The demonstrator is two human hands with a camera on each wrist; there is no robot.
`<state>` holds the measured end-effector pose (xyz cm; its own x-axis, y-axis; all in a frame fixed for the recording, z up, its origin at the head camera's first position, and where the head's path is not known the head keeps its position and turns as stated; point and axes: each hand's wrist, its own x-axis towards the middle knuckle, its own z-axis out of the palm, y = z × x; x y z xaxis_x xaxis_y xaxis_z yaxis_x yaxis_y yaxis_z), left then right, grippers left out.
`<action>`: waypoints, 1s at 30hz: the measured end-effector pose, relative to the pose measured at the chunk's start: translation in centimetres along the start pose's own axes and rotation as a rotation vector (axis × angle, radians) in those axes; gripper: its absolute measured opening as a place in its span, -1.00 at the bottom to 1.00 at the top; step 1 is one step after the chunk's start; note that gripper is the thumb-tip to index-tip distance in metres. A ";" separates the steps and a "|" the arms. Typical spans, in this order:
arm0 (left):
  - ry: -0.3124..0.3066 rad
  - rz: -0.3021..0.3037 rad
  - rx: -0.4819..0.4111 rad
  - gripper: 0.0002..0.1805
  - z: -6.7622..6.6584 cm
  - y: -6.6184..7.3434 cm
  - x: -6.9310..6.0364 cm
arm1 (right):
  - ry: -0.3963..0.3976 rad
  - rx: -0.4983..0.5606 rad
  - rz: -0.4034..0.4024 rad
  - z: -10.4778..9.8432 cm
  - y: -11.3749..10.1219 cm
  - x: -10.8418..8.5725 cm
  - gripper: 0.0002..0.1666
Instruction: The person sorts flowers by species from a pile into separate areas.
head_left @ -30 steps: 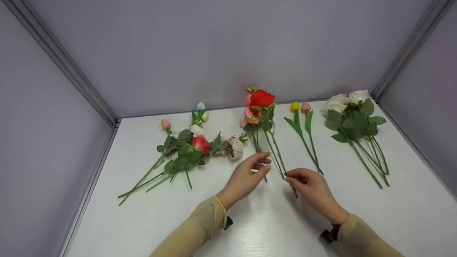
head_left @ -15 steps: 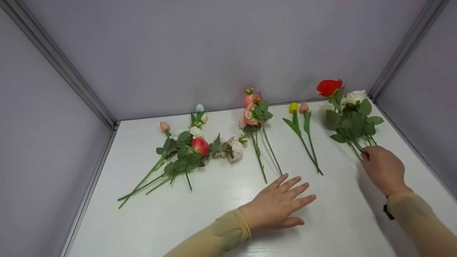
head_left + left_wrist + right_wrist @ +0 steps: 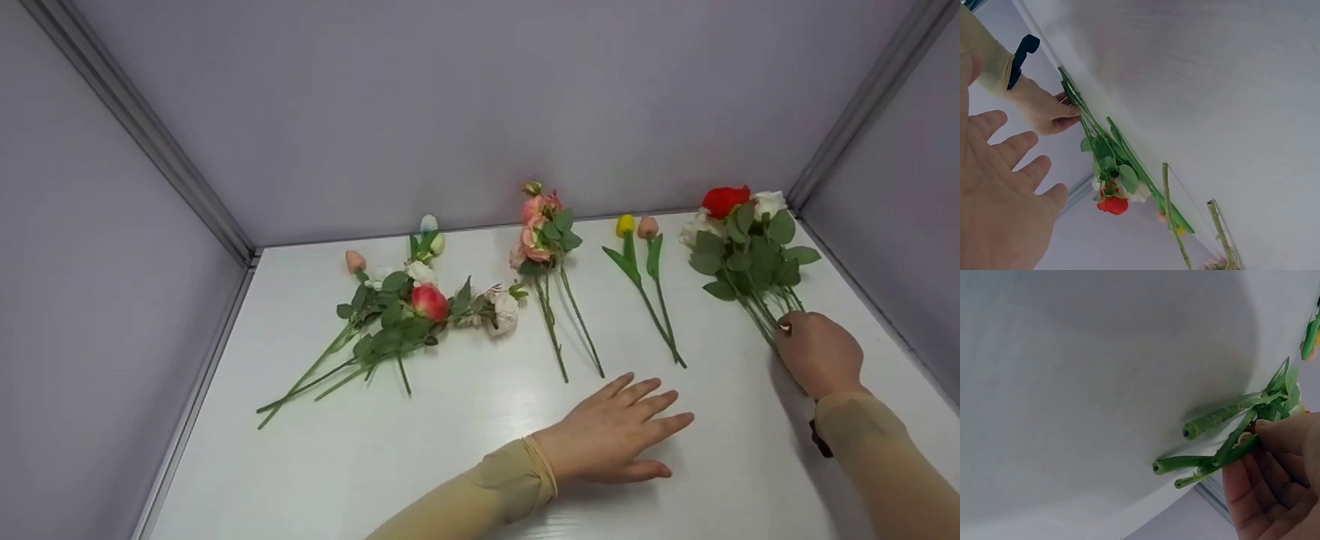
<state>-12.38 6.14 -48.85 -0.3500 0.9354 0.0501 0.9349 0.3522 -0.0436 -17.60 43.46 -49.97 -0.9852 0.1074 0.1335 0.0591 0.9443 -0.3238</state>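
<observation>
My right hand (image 3: pixel 819 354) is at the stems of the white roses (image 3: pixel 769 203) on the right. It pinches the stem of a red rose (image 3: pixel 726 201), whose bloom lies over the white ones. In the right wrist view, thumb and fingers close around a green stem (image 3: pixel 1235 451), with several other cut stem ends beside it. My left hand (image 3: pixel 615 435) hovers palm down over the table front, fingers spread and holding nothing. Nearest to it are the stem ends of the pink roses (image 3: pixel 535 238) and the yellow tulip (image 3: pixel 625 225) with a peach tulip (image 3: pixel 648 227).
On the left, a mixed pile of flowers holds a pink-red rose (image 3: pixel 429 302), a pale cream flower (image 3: pixel 504 312) and a peach tulip (image 3: pixel 355 261). A blue-white tulip (image 3: pixel 428 223) lies behind it. Grey panels (image 3: pixel 480 112) border the white table (image 3: pixel 315 480) at the back and sides.
The red rose has gone from the pink roses to the white roses on the right, carried by my right hand, then lowered. My left hand has moved right and spread its fingers.
</observation>
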 end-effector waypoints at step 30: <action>-0.027 0.043 -0.129 -0.23 0.3 -0.6 -0.6 | -0.036 0.056 0.060 -0.8 0.1 -0.8 -0.59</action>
<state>-12.78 5.40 -49.18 -0.3088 0.9508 0.0242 0.9484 0.3059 0.0835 -16.70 43.78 -49.32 -0.9854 0.1512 0.0786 0.1103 0.9174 -0.3824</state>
